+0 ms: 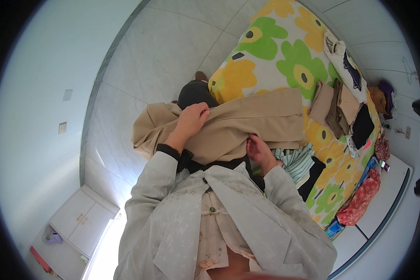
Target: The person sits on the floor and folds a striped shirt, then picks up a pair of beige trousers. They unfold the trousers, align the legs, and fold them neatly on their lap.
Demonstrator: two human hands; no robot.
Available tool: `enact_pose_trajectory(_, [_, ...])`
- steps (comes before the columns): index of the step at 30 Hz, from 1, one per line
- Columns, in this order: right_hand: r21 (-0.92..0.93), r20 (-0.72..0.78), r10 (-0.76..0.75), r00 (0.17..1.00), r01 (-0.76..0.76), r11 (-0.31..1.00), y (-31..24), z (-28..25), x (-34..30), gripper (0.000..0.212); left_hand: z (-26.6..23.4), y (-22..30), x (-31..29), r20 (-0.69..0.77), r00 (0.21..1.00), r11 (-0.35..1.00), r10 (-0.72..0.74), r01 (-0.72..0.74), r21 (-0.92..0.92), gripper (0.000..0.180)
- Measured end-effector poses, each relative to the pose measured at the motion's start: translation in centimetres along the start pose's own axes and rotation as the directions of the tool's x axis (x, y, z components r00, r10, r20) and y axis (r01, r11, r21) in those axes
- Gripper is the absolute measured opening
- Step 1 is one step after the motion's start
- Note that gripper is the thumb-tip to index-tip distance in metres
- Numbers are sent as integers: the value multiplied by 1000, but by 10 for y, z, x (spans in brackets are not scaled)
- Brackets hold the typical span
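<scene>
A pair of tan trousers (261,116) lies across my lap, its straight flat leg end reaching right onto the bed and its bunched end hanging over at the left. My left hand (192,119) is closed on the upper fold, fingers curled on the cloth. Lower down and further right, my right hand (260,151) grips the near edge of the trousers, fingertips partly hidden by the fabric. Close to my right wrist lies a green-and-white striped garment (297,162), with a black piece of cloth (312,179) beside it.
The bed (270,60) has a flowered cover. Folded brown and beige clothes (331,105), a black folded garment (363,127) and a white garment (347,67) lie along its right side. A red patterned bundle (361,198) sits further back. A white cabinet (79,219) stands lower left.
</scene>
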State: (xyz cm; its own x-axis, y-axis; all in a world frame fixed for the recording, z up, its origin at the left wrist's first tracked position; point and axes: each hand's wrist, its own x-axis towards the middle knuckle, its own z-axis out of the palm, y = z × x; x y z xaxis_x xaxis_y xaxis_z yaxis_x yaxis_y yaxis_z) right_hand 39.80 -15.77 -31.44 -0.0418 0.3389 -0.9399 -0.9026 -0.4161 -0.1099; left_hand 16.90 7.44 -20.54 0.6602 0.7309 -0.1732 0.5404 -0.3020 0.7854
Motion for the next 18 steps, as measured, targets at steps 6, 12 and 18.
enact_pose_trajectory(6, [223,17,-261,965,251,942,-7,24,-48,19,0,-11,6,-54,999,999,-4,1,-45,13])
enact_pose_trajectory(12, [136,318,-176,931,139,981,8,-12,-123,27,10,-25,2,45,997,998,-60,58,34,13])
enact_pose_trajectory(18, [-150,56,-22,998,31,988,28,-34,-96,17,15,-28,-6,43,995,984,-87,80,161,16])
